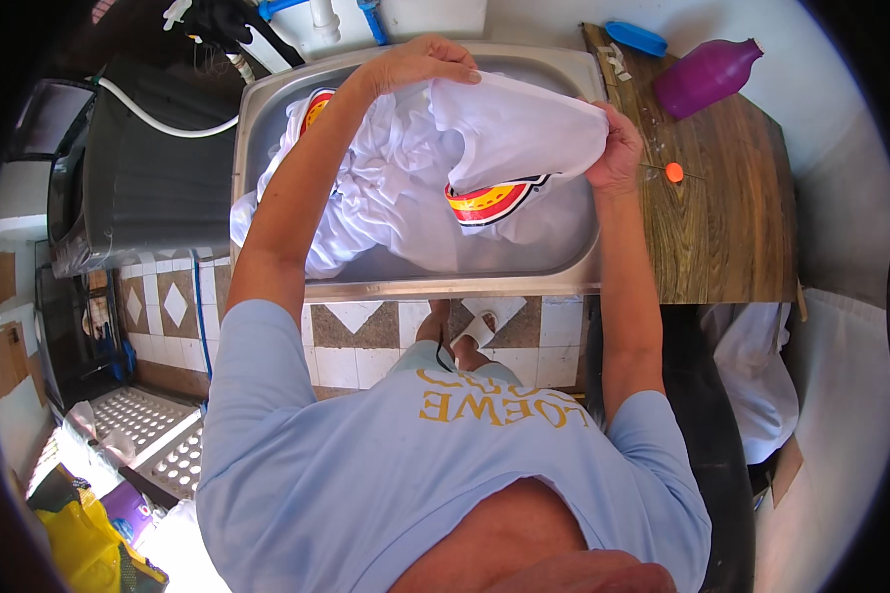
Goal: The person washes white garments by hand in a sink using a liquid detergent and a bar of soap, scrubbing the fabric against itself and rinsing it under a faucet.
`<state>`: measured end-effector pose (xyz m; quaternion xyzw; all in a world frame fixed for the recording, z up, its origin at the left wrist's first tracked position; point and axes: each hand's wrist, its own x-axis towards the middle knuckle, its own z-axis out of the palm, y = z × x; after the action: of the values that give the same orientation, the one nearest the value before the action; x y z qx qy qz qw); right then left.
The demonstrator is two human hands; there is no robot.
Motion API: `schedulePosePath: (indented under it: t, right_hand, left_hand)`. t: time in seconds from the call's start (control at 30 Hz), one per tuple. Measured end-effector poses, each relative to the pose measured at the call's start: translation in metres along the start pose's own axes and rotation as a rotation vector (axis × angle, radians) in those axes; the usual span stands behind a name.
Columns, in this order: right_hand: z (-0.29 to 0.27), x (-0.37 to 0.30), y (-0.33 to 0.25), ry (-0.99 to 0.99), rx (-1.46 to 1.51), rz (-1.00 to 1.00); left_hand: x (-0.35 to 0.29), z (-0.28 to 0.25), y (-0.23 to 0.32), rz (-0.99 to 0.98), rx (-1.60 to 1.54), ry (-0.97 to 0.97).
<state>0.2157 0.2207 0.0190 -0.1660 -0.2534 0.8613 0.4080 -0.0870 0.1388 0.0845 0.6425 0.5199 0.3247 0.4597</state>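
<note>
Stretched between my two hands is a white shirt [524, 124] with a red, yellow and black printed patch, lifted over a metal sink basin [445, 290]. My left hand [420, 64] pinches its upper left edge near the back rim. At the right rim, my right hand [615, 148] grips the other end, fingers closed around the cloth. The shirt's lower part hangs down into the basin. Beside it, a heap of wet-looking white cloth [366, 203] fills the basin's left side, with another coloured print showing at the upper left. Greyish water lies in the basin.
Right of the basin is a wooden counter [722, 217] holding a purple bottle [707, 77], a blue brush-like item [636, 39] and an orange cap [673, 172]. A dark appliance [163, 158] with a white hose [158, 124] stands left. White cloth [752, 385] hangs below the counter.
</note>
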Motion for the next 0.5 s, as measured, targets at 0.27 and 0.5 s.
schedulePosePath:
  t: [0.27, 0.5]
  right_hand:
    - [-0.003, 0.008, 0.024, 0.077, 0.086, -0.061]
    - [-0.013, 0.019, 0.045, -0.04, 0.216, 0.06]
  left_hand:
    - [0.0, 0.009, 0.001, -0.082, 0.046, 0.209]
    - [0.001, -0.003, -0.034, -0.124, 0.16, 0.107]
